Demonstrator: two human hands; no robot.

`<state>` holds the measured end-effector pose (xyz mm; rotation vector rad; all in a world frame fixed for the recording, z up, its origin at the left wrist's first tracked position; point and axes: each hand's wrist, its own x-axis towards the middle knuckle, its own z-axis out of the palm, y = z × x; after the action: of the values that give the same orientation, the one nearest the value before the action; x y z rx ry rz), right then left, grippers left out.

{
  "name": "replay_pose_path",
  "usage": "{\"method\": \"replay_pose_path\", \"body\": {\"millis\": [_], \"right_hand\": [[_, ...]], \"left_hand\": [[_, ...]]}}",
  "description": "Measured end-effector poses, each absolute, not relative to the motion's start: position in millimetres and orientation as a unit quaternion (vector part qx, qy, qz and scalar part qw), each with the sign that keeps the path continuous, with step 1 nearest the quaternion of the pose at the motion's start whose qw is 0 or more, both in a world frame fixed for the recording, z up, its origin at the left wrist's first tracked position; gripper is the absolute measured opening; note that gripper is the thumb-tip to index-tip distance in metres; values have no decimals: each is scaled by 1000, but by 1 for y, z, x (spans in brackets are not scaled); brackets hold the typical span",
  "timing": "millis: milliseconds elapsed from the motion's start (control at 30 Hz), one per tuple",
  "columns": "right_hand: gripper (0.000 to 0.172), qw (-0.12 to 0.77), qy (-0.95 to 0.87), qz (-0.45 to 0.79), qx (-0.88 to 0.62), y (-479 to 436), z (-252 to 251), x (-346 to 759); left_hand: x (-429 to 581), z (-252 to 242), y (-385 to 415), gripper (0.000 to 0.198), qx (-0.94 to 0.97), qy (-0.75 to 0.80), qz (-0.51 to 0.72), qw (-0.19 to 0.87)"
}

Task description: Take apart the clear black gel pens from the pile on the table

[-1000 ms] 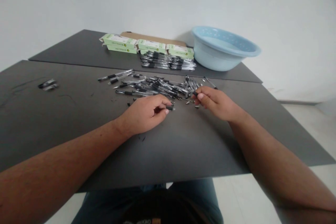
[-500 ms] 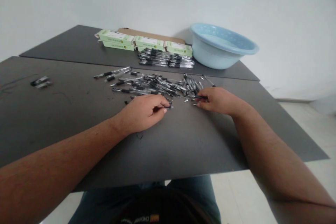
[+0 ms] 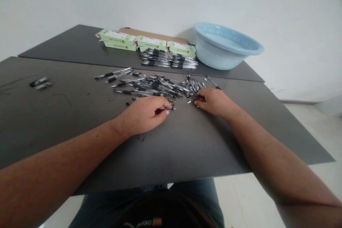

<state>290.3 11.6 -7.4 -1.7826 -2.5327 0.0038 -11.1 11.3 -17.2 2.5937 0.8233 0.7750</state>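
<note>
My left hand (image 3: pixel 148 112) rests low over the near side of the pen pile, thumb and forefinger pinched on a pen (image 3: pixel 172 108). Only a short dark and clear end of it pokes out past the fingertips; the rest is hidden. My right hand (image 3: pixel 212 100) is at the right side of the pile with its fingers closed round a black-gripped pen (image 3: pixel 199 97). Its fingers partly cover that pen. Between and behind the hands, loose clear-barrelled pens with black grips (image 3: pixel 152 85) lie heaped in many directions.
Neat stacks of pens (image 3: pixel 156 58) lie behind the pile, before green-and-white boxes (image 3: pixel 119 39). A light blue basin (image 3: pixel 216 55) stands at the back right. Several small clear-and-black pieces (image 3: pixel 40 83) lie far left on the dark table (image 3: pixel 171 149). Behind is a wall.
My right hand has moved a little left, closer to the pile, and the pen tip that stuck out below its fingers no longer shows. My left hand has stayed almost still.
</note>
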Motion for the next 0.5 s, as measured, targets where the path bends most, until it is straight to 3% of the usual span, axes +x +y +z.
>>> {"method": "replay_pose_path", "body": {"millis": [267, 500], "right_hand": [[16, 23, -812, -4, -583, 15, -10, 290], [15, 144, -781, 36, -607, 4, 1, 280]], "left_hand": [[-12, -19, 12, 19, 909, 285, 267, 145], [-11, -18, 11, 18, 905, 287, 271, 157]]}}
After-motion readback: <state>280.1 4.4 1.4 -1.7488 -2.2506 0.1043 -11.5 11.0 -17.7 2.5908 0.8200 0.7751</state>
